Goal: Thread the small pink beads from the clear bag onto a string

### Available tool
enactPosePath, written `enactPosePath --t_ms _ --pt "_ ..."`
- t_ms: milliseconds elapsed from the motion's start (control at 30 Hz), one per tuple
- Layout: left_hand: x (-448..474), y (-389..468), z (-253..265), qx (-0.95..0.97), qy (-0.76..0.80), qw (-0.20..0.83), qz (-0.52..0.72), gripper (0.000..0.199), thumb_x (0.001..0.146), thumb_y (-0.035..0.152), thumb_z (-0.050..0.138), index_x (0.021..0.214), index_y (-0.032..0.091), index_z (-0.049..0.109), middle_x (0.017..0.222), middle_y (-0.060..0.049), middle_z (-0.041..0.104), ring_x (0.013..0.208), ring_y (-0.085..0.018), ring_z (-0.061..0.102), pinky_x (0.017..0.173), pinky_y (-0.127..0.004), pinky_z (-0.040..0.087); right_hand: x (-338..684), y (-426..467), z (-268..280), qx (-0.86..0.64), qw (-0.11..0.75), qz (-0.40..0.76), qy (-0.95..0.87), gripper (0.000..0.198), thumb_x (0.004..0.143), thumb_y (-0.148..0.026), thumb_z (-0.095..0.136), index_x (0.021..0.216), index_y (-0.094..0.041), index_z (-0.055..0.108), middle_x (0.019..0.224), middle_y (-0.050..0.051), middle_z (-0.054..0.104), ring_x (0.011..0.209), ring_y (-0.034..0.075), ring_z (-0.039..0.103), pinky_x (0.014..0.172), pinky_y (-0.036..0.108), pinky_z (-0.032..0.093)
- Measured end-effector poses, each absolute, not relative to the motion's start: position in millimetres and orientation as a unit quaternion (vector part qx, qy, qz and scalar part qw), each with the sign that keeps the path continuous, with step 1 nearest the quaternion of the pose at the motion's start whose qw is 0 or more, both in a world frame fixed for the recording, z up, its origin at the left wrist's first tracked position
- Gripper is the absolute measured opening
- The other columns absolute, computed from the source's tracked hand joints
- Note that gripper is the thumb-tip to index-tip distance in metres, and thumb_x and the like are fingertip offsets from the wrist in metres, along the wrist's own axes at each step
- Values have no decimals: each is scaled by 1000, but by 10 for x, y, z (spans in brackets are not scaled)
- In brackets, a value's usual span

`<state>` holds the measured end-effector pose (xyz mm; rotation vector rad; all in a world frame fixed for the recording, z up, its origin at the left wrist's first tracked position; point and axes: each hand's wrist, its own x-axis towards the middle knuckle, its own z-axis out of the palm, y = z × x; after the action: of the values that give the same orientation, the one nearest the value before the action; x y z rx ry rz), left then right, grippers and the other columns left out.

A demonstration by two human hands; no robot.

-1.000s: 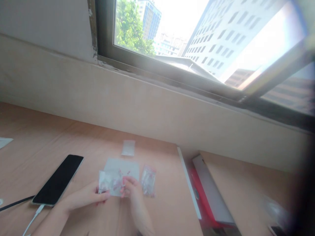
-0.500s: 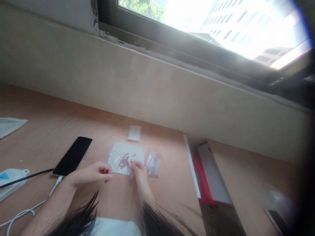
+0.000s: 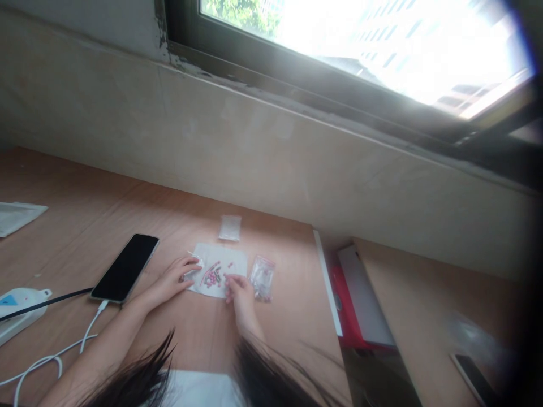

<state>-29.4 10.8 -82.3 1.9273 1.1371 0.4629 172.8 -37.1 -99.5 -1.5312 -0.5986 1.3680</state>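
Observation:
A white cloth (image 3: pixel 233 257) lies on the table, with small pink and dark beads (image 3: pixel 213 276) heaped near its middle. My left hand (image 3: pixel 180 275) is at the cloth's left edge, fingers apart and curved over a clear plastic bag (image 3: pixel 197 263); whether they grip it I cannot tell. At the cloth's lower right, my right hand (image 3: pixel 240 289) is closed in a pinch beside the beads. Something pinkish shows at its fingertips, too small to name. To the right of that hand lies a clear zip bag (image 3: pixel 263 277) with small contents.
Beyond the cloth is another small clear bag (image 3: pixel 229 228). A black phone (image 3: pixel 126 267) with a white cable (image 3: pixel 88 336) lies at left, near a white power strip (image 3: pixel 23 308). Past the table's right edge are a red folder (image 3: pixel 350 316) and a second table (image 3: pixel 424 294).
My left hand has moved up and right onto the cloth's left edge, its curled fingers spreading. The right hand stays pinched in nearly the same spot.

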Motion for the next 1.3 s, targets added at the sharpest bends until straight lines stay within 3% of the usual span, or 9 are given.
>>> enactPosePath --t_ms 267,367,500,733,900,1100,1300 --pt "-282 143 -683 696 511 446 235 36 78 40 43 101 18 59 112 -7 53 107 -20 44 98 -34 27 1721 -311 -953 -639 468 546 -272 28 61 -30 53 78 -9 55 64 3 52 43 8 41 35 19 29" --pt "-221 119 -466 675 519 461 249 36 76 41 45 99 18 60 111 -6 55 106 -22 46 96 -33 30 1714 -269 -813 -626 470 533 -322 33 63 -32 56 87 -10 55 77 6 56 57 11 49 42 19 35" --pt "-76 57 -106 651 478 543 230 35 78 40 42 98 18 59 108 -4 56 101 -21 49 87 -28 38 1711 -183 -569 -578 484 514 -409 32 69 -35 56 92 -13 56 92 7 57 78 14 52 62 22 41" --pt "39 16 21 623 426 623 207 32 79 40 41 98 19 57 103 -2 58 95 -18 51 79 -24 39 1763 -172 -419 -597 468 484 -436 21 70 -32 54 66 -11 54 65 3 56 61 12 50 63 23 37" --pt "69 60 -53 630 428 605 234 30 78 41 43 85 15 58 85 -3 60 82 -16 54 75 -25 39 1777 -211 -371 -608 471 458 -445 22 71 -34 53 67 -12 53 66 3 55 62 12 50 60 23 37" --pt "89 91 -124 587 465 611 256 34 76 43 45 83 12 57 80 -4 59 74 -16 54 65 -24 40 1782 -236 -336 -615 451 482 -432 26 69 -37 54 70 -11 55 67 4 56 62 13 49 56 22 35" --pt "95 45 -92 583 448 631 247 32 76 44 46 83 14 55 80 -3 58 73 -14 53 65 -22 40 1833 -257 -414 -585 477 479 -448 17 65 -29 54 61 -13 49 59 0 49 57 10 43 53 20 32"
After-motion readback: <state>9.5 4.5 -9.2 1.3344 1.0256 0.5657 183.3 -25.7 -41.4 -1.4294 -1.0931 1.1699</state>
